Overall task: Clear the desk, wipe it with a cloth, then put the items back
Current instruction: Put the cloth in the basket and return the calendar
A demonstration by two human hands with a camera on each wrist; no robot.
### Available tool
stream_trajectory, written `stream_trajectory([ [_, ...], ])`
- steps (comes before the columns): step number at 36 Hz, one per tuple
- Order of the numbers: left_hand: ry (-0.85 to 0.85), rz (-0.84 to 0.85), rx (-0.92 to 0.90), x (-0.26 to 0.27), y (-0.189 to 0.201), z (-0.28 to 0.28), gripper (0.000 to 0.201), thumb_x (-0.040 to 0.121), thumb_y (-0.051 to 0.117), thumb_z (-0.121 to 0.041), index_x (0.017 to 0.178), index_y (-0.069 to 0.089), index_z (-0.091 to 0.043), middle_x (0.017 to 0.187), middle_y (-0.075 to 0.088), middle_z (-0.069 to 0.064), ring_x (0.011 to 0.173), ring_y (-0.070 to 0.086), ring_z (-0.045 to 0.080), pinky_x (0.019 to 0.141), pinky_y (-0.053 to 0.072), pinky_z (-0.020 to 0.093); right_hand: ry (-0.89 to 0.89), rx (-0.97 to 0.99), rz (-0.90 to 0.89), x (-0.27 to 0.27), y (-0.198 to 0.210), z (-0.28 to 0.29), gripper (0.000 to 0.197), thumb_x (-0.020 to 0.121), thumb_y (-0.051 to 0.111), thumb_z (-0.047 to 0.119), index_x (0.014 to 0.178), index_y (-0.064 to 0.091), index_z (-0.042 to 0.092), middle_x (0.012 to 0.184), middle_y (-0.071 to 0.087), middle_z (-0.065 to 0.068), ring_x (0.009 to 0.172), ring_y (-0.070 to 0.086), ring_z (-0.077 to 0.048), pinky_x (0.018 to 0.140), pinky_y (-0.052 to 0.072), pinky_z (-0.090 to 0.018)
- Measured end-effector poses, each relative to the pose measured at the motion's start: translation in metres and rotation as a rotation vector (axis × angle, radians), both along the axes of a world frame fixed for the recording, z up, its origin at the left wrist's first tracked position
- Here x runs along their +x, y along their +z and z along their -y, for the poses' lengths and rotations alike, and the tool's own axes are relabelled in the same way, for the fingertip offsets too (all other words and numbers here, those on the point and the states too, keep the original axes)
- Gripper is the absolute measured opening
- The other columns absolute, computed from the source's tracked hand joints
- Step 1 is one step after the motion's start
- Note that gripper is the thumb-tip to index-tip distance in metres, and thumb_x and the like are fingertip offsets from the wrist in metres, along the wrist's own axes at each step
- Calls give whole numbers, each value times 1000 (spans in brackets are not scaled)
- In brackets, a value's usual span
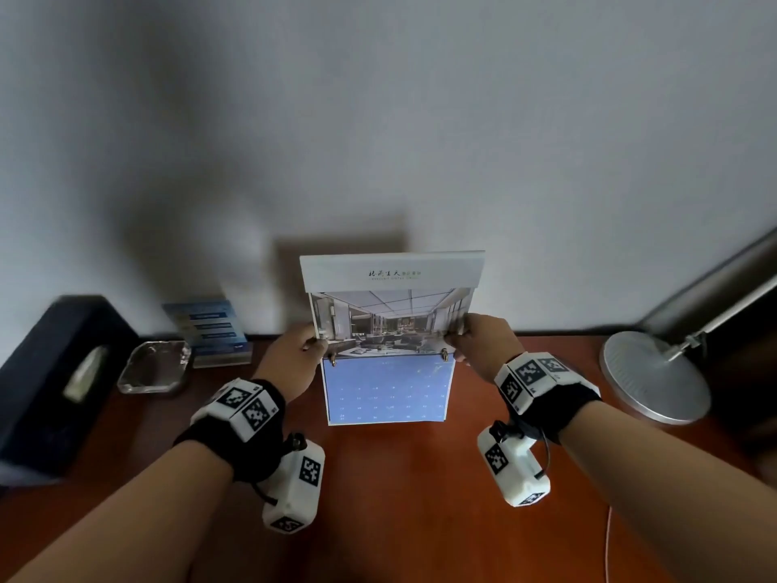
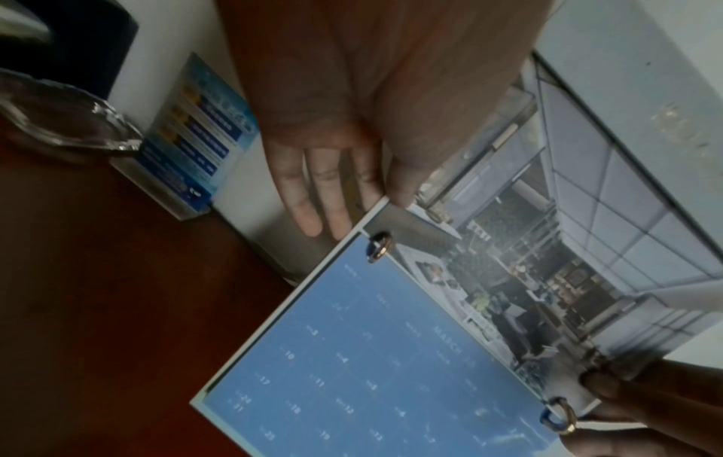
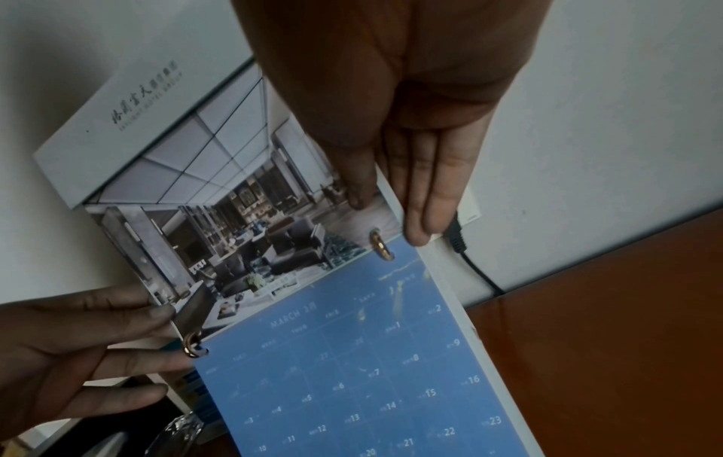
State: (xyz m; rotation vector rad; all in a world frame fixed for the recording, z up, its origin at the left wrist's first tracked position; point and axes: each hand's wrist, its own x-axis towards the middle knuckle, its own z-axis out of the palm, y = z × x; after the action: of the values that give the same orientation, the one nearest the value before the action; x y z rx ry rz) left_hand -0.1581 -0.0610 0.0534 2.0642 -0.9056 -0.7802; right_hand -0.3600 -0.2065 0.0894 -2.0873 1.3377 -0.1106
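Note:
A ring-bound desk calendar (image 1: pixel 389 355) stands upright at the back of the red-brown desk (image 1: pixel 399 498), close to the wall. It shows an interior photo above a blue March page (image 3: pixel 371 371). My left hand (image 1: pixel 311 342) pinches its left edge beside the left ring, thumb in front (image 2: pixel 399 188) and fingers behind. My right hand (image 1: pixel 456 336) pinches the right edge by the other ring (image 3: pixel 381 245), with its thumb (image 3: pixel 358 194) on the photo. Whether the calendar's lower edge touches the desk is unclear.
Left of the calendar stand a clear sign holder with a blue card (image 1: pixel 210 332), a glass ashtray (image 1: pixel 153 368) and a dark tissue box (image 1: pixel 54 385). A silver lamp base (image 1: pixel 654 376) sits at the right. A black plug and cable (image 3: pixel 455 235) run along the wall.

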Motion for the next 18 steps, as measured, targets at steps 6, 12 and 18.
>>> stream_trajectory([
  [6,-19,0,-3,-44,-1,28,19,96,45,-15,90,58,-2,78,53,10,78,49,24,87,47,47,-5,-5,-9,-45,1,25,16,93,55,19,94,62,5,92,70,-17,72,62,-23,80,53,-36],
  [12,-63,18,6,-78,-3,57,20,96,44,-16,98,60,-4,87,60,12,84,54,30,87,47,43,-17,-9,-12,-83,1,52,20,92,54,18,95,63,0,88,71,-18,74,65,-26,80,53,-37],
  [18,-105,62,-9,-108,-5,87,19,96,44,-13,80,54,-14,63,46,-3,58,43,19,66,39,32,-39,-17,-11,-115,0,76,12,92,55,17,85,58,8,87,71,-18,72,63,-25,81,53,-36],
])
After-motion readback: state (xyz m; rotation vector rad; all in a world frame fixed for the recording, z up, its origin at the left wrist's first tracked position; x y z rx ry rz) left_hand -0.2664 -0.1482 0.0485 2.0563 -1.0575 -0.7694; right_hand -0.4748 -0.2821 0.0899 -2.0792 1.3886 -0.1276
